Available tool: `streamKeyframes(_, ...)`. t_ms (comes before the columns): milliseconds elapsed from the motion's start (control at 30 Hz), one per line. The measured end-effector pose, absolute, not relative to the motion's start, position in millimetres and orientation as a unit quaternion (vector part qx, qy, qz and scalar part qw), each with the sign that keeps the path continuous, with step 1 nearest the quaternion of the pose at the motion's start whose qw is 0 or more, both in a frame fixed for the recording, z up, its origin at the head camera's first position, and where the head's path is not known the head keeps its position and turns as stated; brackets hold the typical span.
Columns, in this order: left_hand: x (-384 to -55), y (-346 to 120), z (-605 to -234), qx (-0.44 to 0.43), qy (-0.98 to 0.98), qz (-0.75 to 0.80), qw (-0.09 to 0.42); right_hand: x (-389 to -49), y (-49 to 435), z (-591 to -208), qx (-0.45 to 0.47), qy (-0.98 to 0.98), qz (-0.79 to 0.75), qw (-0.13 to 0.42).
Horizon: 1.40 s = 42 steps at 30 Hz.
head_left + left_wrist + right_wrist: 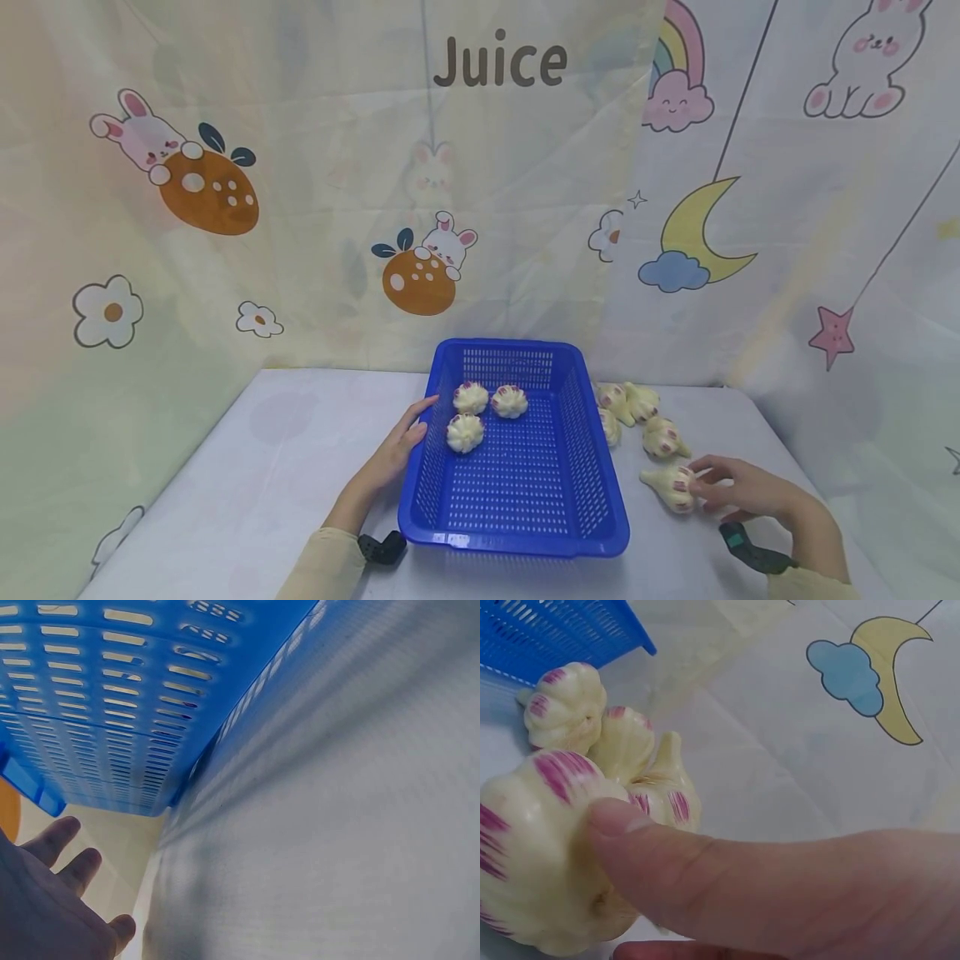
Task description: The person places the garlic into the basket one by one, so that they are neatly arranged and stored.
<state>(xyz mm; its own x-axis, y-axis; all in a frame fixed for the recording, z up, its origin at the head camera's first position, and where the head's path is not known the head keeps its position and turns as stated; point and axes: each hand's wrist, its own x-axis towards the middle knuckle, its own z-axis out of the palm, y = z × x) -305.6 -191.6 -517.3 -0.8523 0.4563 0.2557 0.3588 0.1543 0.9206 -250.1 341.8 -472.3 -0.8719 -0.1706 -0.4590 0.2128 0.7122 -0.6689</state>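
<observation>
Cream garlic [671, 485], seemingly in right grip [752, 488].

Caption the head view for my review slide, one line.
Left hand at the left side of a blue basket with three garlic bulbs inside; right hand grips another bulb outside it.

basket [517, 492]: glossy plastic | garlic bulb [547, 851]: smooth, faintly glossy | backdrop [330, 275]: creased, matt cloth

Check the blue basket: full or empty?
Neither, partly filled: the head view shows three garlic bulbs inside the blue basket, with most of its bottom bare.
</observation>
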Motion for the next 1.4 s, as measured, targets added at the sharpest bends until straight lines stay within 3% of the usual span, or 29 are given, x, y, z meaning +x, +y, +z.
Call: streamKeyframes(1400, -311.3, -192.5, -522.6, 0.276, 0.76, 0.587, 0.031, -255.0, 336.0, -478.4, -0.053, 0.863, -0.423, 0.271)
